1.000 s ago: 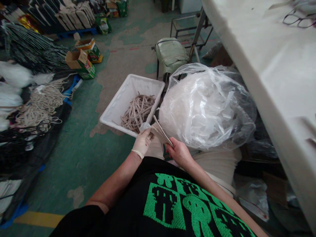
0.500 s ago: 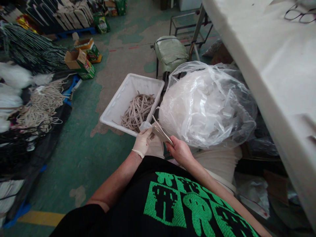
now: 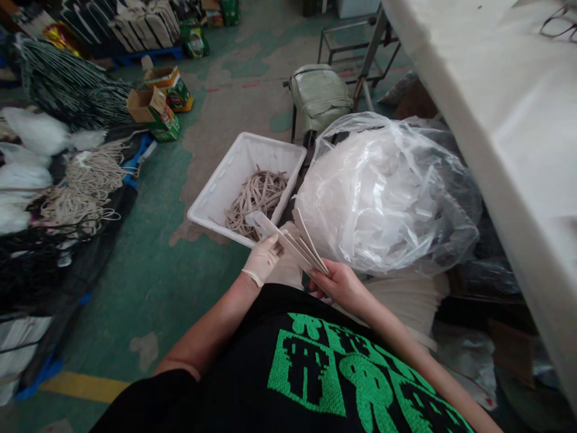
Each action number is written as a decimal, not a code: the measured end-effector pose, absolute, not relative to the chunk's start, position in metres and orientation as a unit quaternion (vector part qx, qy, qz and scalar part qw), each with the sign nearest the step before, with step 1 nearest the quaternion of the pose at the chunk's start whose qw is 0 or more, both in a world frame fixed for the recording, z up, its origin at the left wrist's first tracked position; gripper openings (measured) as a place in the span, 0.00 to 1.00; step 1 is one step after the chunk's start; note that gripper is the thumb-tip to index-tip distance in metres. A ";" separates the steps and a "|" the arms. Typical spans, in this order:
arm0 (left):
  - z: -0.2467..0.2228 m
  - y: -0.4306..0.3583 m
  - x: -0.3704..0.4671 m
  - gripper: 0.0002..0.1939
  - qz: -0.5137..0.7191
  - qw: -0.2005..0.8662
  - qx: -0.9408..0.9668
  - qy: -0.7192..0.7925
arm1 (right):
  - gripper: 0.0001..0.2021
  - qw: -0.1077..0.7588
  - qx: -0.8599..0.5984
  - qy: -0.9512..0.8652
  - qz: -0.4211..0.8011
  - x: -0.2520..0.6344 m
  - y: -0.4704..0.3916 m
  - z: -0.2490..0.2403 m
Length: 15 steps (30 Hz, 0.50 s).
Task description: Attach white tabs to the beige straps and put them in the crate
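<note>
My left hand (image 3: 262, 258), in a pale thin glove, is closed in a pinch at the near end of a small translucent plastic piece (image 3: 256, 221) and one flat pale strip. My bare right hand (image 3: 340, 282) grips several flat, pale strips (image 3: 301, 249) by their lower ends, fanned out towards the left. What the strips are made of I cannot make out. Just beyond my left hand stands a white plastic tub (image 3: 211, 201) with a tangle of beige flat bands (image 3: 256, 195) in it. A large clear bag (image 3: 374, 192) full of translucent plastic pieces sits beyond my right hand.
A pale-covered table (image 3: 505, 114) runs along the right, with eyeglasses (image 3: 559, 27) on it. Behind the tub is a green wrapped bundle (image 3: 321, 96) on a stool. Cord bundles (image 3: 85, 186) and open cartons (image 3: 155, 114) lie on the left.
The strips in my right hand have spread into a wider fan, and one now reaches past my left fingers. My right hand has shifted slightly right and down. The view has turned a little.
</note>
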<state>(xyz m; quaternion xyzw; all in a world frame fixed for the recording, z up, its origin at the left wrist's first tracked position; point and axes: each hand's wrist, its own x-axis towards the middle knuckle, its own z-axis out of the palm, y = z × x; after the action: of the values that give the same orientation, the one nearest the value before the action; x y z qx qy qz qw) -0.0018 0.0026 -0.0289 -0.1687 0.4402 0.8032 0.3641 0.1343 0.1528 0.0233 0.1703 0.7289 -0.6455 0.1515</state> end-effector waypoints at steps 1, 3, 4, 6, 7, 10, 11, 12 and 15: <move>-0.027 0.001 -0.004 0.10 0.802 0.360 -0.178 0.442 | 0.14 0.152 0.170 0.738 -0.635 0.137 0.155 0.024; -0.023 0.004 0.002 0.10 0.797 0.374 -0.171 0.443 | 0.14 0.131 0.179 0.760 -0.611 0.134 0.156 0.023; -0.020 0.007 0.009 0.11 0.796 0.387 -0.152 0.441 | 0.14 0.114 0.185 0.771 -0.599 0.129 0.155 0.022; -0.016 0.014 0.023 0.14 0.796 0.408 -0.104 0.435 | 0.14 0.081 0.189 0.790 -0.577 0.119 0.153 0.020; -0.014 0.017 0.027 0.15 0.800 0.407 -0.087 0.433 | 0.14 0.073 0.183 0.796 -0.572 0.116 0.152 0.019; -0.015 0.014 0.020 0.13 0.815 0.368 -0.116 0.432 | 0.16 0.099 0.151 0.798 -0.575 0.124 0.152 0.021; -0.016 0.011 0.015 0.12 0.816 0.355 -0.144 0.434 | 0.17 0.118 0.142 0.801 -0.570 0.130 0.153 0.022; -0.017 0.008 0.010 0.10 0.814 0.346 -0.169 0.436 | 0.17 0.134 0.140 0.809 -0.555 0.136 0.153 0.023; -0.021 0.006 0.010 0.08 0.799 0.368 -0.183 0.438 | 0.18 0.133 0.153 0.849 -0.488 0.141 0.153 0.023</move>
<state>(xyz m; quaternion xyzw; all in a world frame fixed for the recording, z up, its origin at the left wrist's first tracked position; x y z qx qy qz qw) 0.0103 0.0060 -0.0209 -0.1834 0.4384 0.7992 0.3681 0.1412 0.1527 0.0232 0.1531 0.8492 -0.4875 0.1331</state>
